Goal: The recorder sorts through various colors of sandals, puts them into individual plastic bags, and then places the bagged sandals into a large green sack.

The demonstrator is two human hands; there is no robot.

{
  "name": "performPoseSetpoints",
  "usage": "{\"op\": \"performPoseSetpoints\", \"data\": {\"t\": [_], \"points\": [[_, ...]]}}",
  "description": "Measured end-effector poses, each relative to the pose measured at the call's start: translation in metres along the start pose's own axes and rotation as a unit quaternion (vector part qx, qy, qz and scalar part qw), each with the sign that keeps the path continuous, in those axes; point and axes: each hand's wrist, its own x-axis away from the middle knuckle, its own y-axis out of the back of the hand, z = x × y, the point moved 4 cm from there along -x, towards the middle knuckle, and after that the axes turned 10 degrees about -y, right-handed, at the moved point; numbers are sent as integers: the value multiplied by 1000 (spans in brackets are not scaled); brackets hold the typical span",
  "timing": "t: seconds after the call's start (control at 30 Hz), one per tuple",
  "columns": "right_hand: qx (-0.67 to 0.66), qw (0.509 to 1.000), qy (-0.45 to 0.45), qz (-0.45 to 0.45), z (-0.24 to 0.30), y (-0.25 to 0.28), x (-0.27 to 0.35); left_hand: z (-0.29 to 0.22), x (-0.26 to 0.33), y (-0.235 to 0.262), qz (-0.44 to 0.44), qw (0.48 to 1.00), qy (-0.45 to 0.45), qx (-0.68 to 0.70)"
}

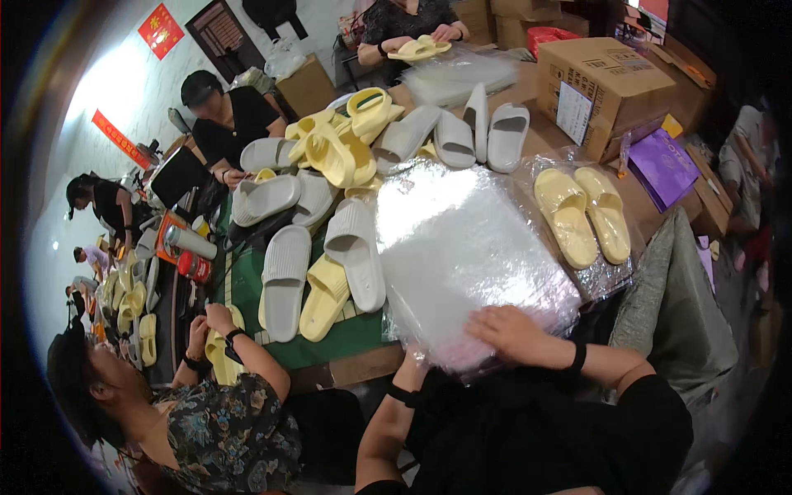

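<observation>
A thick stack of clear plastic bags [466, 247] lies in front of me, bright with glare. My right hand [507, 330] rests on its near right part, palm down with the fingers stretched out. At the stack's near left corner is my left hand [415, 358]; plastic and glare hide its fingers, so I cannot tell whether they grip the film. Right of the stack, a pair of yellow slippers [582, 216] lies in clear plastic. Grey slippers [355, 254] and a yellow slipper [325, 299] lie to the left, nearest my left hand.
More grey and yellow slippers [334, 153] are heaped beyond the stack. A cardboard box [602, 91] and a purple bag [662, 167] stand far right. Co-workers sit left and across; the nearest, in a patterned shirt [231, 433], handles a yellow slipper. A red-lidded jar [194, 266] stands left.
</observation>
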Motion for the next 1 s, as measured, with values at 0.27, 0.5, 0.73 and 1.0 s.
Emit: {"op": "performPoseSetpoints", "data": {"t": [0.27,0.5,0.73,1.0], "points": [[74,996,-35,32,5,-30,17,-48,30,35,-238,786,240,517],[-50,972,5,229,-2,4,0,-125,23,59,-180,907,22,-379],[41,988,-26,147,-10,-22,-15,-85,16,89,-147,957,2,-250],[5,989,-44,141,-12,-35,-12,-45,-3,214,-293,767,195,-536]]}}
